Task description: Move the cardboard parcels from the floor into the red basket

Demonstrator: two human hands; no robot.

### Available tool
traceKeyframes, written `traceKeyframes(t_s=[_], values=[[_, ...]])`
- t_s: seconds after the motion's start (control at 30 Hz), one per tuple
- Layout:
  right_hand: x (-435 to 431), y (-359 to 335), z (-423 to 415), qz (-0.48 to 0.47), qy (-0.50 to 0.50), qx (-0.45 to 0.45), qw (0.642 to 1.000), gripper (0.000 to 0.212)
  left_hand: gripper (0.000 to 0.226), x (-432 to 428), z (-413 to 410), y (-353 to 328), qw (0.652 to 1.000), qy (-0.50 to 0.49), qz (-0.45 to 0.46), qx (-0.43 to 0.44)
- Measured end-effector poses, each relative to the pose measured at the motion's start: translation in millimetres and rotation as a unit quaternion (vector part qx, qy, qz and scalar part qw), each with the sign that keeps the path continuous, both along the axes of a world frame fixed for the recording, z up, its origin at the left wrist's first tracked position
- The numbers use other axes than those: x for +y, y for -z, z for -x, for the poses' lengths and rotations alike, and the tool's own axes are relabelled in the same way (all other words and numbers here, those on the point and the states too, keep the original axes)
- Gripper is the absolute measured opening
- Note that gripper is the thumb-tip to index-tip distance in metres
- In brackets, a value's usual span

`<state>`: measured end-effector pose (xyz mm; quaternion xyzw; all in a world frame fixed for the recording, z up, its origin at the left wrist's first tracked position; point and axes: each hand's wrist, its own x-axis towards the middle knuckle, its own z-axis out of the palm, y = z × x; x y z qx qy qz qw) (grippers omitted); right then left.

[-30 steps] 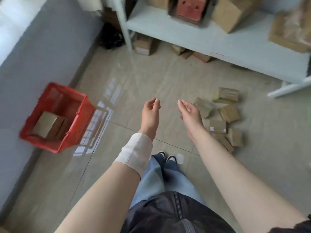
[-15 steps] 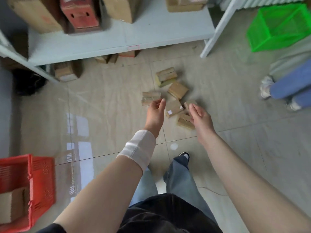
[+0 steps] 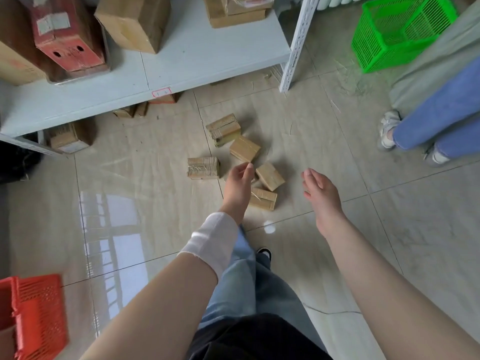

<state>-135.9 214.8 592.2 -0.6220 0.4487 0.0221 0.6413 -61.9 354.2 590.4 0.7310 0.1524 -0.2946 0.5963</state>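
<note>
1. Cardboard parcels (image 3: 245, 148) lie in a loose cluster on the floor tiles ahead of me; they sit nearer in my view than half a second ago.
2. My left hand (image 3: 237, 179) now hangs over the cluster, fingers loosely curled and holding nothing; whether it touches a parcel I cannot tell.
3. My right hand (image 3: 320, 189) has drifted to the right of the cluster; its fingers are relaxed and empty.
4. The red basket (image 3: 39, 315) has slid to the lower left corner, well apart; I judge a fresh pickup is about to begin.
</note>
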Motion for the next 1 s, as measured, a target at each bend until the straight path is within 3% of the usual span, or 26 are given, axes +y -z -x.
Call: traceKeyframes(t_s=[0.33,0.57,1.0], values=[[-44,9,-123,0.027,-0.059,0.003,0.998,0.044,0.036,-35,-105,22,0.997,-0.073,0.018,0.001],[-62,49,-204,0.015,-0.096,0.033,0.995,0.044,0.040,-38,-175,59,0.994,-0.107,-0.028,0.017],[-115,80,-248,0.004,-0.247,0.054,0.967,0.041,0.040,-80,-177,92,0.965,-0.257,-0.033,0.032]])
